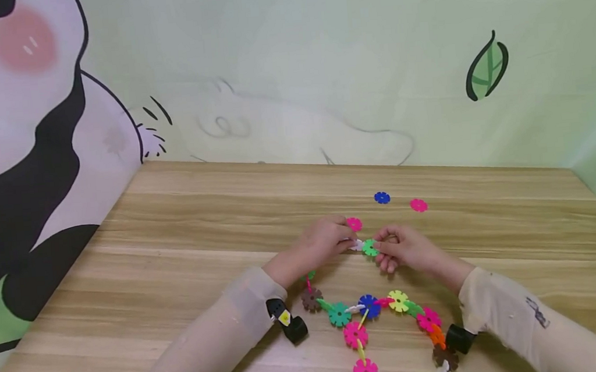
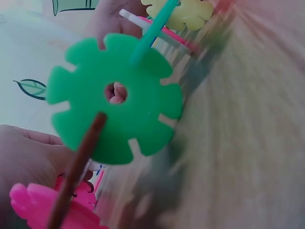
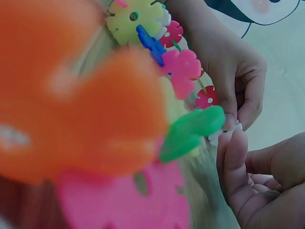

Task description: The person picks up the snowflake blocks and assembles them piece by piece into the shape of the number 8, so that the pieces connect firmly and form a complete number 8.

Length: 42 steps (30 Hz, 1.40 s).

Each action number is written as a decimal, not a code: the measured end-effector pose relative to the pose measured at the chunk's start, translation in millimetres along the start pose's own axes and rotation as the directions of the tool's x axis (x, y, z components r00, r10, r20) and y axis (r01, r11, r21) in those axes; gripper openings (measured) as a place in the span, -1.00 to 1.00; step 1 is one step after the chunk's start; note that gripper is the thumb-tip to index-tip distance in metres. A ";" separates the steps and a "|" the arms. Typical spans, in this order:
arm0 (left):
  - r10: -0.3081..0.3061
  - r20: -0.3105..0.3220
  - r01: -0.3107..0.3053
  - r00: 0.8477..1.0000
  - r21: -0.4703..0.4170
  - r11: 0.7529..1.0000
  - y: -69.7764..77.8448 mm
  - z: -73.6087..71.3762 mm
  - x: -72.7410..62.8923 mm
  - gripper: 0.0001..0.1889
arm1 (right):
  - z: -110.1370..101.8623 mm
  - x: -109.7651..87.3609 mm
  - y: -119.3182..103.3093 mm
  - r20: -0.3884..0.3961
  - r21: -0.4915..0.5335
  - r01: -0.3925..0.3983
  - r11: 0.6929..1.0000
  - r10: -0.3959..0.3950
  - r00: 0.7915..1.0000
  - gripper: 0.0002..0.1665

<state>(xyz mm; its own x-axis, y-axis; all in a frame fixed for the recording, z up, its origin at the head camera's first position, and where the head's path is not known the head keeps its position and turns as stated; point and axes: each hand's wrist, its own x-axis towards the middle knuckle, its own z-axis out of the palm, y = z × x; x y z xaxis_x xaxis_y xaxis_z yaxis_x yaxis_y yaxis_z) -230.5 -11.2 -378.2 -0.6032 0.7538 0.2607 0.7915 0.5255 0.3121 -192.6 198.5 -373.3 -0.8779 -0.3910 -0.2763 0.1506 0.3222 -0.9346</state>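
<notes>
My left hand (image 1: 328,236) pinches a white notched interlocking disc (image 1: 356,244). My right hand (image 1: 403,251) holds the edge of a light green disc (image 1: 370,247) beside it; the two discs appear to touch. In the right wrist view the left hand (image 3: 240,76) is above and the right hand (image 3: 271,186) below, with part of the white disc (image 3: 226,134) between their fingertips. A pink disc (image 1: 354,223) lies just behind the left fingers. Nearer to me is a chain of joined discs, including a teal one (image 1: 339,314) and a yellow one (image 1: 398,301).
A loose blue disc (image 1: 382,197) and a loose pink disc (image 1: 418,205) lie farther back on the wooden table (image 1: 201,228). The chain runs between the forearms, close to both wrist cameras. A printed cloth wall (image 1: 320,61) stands behind the table.
</notes>
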 end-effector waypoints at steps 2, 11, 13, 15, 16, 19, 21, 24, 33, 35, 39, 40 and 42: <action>-0.015 0.003 0.015 1.000 -0.001 1.000 2.0 0.3 1.0 -0.86 | -1.2 -1.0 0.7 -0.005 -0.012 0.007 1.000 -0.007 1.000 -0.70; -0.044 -0.020 0.044 0.999 -0.035 0.998 6.4 1.6 1.4 -0.88 | 1.1 -0.3 0.2 -0.041 0.000 0.006 1.000 -0.006 0.999 -0.72; -0.039 -0.023 0.038 0.999 -0.019 0.999 7.7 1.4 0.6 -0.88 | 1.0 1.3 -0.3 -0.041 -0.004 0.000 1.000 0.000 0.999 -0.71; -0.038 -0.023 0.038 0.999 0.002 0.999 8.6 1.1 -0.1 -0.89 | 0.7 2.9 -1.0 -0.034 -0.022 0.001 1.000 -0.002 0.999 -0.72; -0.037 -0.023 0.037 0.999 0.006 0.999 8.8 1.2 -0.1 -0.89 | 0.1 3.7 -1.0 -0.026 -0.032 0.005 0.999 -0.005 1.000 -0.72; -0.071 0.000 0.071 0.997 -0.004 0.997 9.4 0.2 1.1 -0.88 | -3.2 6.3 -1.3 0.007 -0.062 0.010 0.998 -0.010 1.000 -0.74; -0.119 0.036 0.120 0.992 -0.026 0.992 9.9 -1.7 2.7 -0.86 | -5.8 8.8 -1.5 0.041 -0.082 0.015 0.997 -0.011 0.999 -0.75; -0.184 0.104 0.190 0.977 -0.041 0.981 9.9 -6.3 4.9 -0.81 | -9.3 13.9 -3.4 0.087 -0.105 0.016 0.994 -0.007 0.996 -0.74; -0.226 0.226 0.241 0.947 -0.039 0.970 3.4 -21.5 5.8 -0.71 | -18.9 27.3 -13.1 0.144 -0.166 0.063 0.984 -0.040 0.989 -0.69; -0.210 0.229 0.226 0.950 -0.046 0.973 1.1 -23.7 5.4 -0.71 | -21.1 29.0 -13.7 0.184 -0.170 0.075 0.983 -0.043 0.982 -0.69; -0.189 0.247 0.203 0.950 -0.029 0.979 -1.8 -25.8 4.3 -0.65 | -26.3 29.6 -16.9 0.246 -0.211 0.079 0.974 -0.026 0.969 -0.68; -0.183 0.254 0.194 0.950 -0.019 0.981 -1.7 -26.0 4.2 -0.62 | -27.7 29.8 -18.4 0.238 -0.234 0.080 0.969 -0.023 0.971 -0.68; -0.160 0.264 0.161 0.951 0.017 0.987 -1.0 -25.4 4.0 -0.57 | -30.5 30.6 -21.8 0.196 -0.298 0.086 0.951 -0.027 0.980 -0.70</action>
<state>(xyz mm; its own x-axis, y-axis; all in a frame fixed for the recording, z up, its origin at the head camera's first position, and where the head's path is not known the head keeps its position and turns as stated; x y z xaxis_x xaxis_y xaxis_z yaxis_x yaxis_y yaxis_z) -236.2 -18.7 -354.2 -0.6744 0.7371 -0.0436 0.6853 0.6469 0.3346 -236.6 205.9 -354.5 -0.7754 -0.5611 -0.2898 -0.0675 0.5299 -0.8454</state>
